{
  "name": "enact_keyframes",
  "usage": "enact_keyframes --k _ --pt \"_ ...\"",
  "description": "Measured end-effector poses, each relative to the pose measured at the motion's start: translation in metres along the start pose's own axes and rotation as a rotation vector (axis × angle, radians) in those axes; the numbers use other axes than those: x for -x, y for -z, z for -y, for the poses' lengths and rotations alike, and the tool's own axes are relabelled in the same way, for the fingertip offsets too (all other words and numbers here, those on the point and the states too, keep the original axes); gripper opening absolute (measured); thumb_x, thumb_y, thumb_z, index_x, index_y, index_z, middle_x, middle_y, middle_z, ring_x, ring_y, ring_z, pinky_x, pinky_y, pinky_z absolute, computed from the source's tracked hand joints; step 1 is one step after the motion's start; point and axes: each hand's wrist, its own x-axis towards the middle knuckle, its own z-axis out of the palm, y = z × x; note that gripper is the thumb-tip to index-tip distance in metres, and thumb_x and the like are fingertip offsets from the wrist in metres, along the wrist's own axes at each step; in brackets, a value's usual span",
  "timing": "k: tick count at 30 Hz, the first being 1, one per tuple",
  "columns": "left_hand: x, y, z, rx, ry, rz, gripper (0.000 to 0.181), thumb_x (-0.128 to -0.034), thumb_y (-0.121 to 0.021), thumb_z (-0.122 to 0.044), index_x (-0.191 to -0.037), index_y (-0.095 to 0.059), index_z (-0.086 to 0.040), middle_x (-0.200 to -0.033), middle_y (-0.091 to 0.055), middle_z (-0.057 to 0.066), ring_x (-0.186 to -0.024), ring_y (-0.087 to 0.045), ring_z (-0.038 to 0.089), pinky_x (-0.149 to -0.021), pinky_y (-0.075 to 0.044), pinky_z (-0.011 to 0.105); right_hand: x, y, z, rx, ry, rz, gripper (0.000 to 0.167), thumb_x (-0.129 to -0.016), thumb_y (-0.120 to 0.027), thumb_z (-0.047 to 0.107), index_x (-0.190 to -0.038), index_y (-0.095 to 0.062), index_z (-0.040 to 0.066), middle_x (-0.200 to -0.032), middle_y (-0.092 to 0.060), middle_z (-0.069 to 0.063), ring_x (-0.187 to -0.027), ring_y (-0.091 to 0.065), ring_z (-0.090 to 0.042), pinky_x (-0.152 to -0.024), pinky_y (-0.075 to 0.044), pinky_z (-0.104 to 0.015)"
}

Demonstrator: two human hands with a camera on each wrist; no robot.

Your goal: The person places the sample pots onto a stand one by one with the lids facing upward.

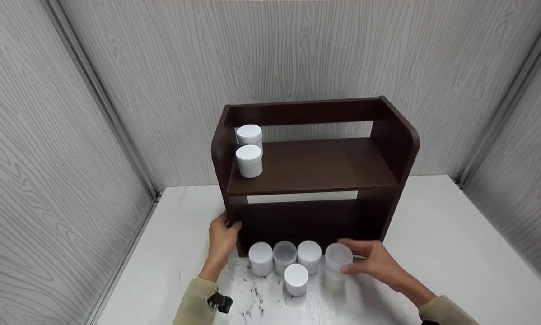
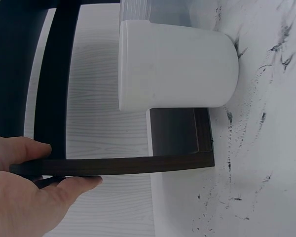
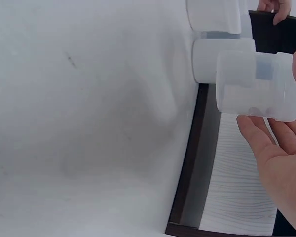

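Note:
My right hand (image 1: 373, 265) grips a translucent lidded jar (image 1: 338, 262) between thumb and fingers. The right wrist view shows this jar (image 3: 246, 84) upright and a little above the table. With thumb and fingers on either side, my left hand (image 1: 222, 237) holds the left side panel (image 2: 123, 165) of a dark brown two-tier shelf (image 1: 320, 164). In front of the lower tier stand a white jar (image 1: 261, 259), a translucent jar (image 1: 285, 258) and another white jar (image 1: 310, 258) in a row. One more white jar (image 1: 296, 280) is in front of them.
Two white jars stand one behind the other at the left of the upper tier, the front jar (image 1: 249, 162) partly covering the rear jar (image 1: 249, 132). Dark marks streak the white table (image 1: 252, 295). Grey wood-grain panels (image 1: 297, 54) surround it.

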Motion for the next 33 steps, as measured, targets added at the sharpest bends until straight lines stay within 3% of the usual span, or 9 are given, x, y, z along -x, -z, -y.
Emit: enact_keyframes --k 8,15,33 --pt "0.0 0.0 -0.001 0.0 -0.002 0.001 0.054 -0.0998 -0.058 -0.004 -0.149 -0.046 0.015 -0.145 -0.054 0.035 -0.136 -0.052 0.047 -0.11 -0.046 0.053 0.001 -0.004 0.023 -0.036 0.005 -0.002 0.072 -0.081 -0.09 0.007 -0.144 -0.058 -0.009 -0.141 -0.063 -0.025 -0.123 -0.066 -0.035 -0.092 -0.058 -0.031" --pt "0.002 -0.001 0.0 0.036 -0.031 0.015 0.053 -0.1003 -0.056 -0.001 -0.149 -0.045 0.015 -0.144 -0.055 0.034 -0.133 -0.055 0.048 -0.107 -0.049 0.052 0.001 -0.005 0.044 -0.098 -0.008 0.026 0.076 -0.081 -0.09 0.003 -0.146 -0.053 -0.014 -0.138 -0.064 -0.027 -0.119 -0.068 -0.035 -0.093 -0.059 -0.034" --pt "0.002 0.001 0.001 0.022 -0.007 -0.008 0.051 -0.0997 -0.057 -0.001 -0.148 -0.049 0.013 -0.144 -0.056 0.033 -0.134 -0.055 0.047 -0.108 -0.049 0.052 -0.003 -0.007 0.106 -0.098 0.033 0.003 0.074 -0.079 -0.091 0.002 -0.143 -0.056 -0.013 -0.133 -0.067 -0.025 -0.113 -0.072 -0.03 -0.089 -0.06 -0.035"
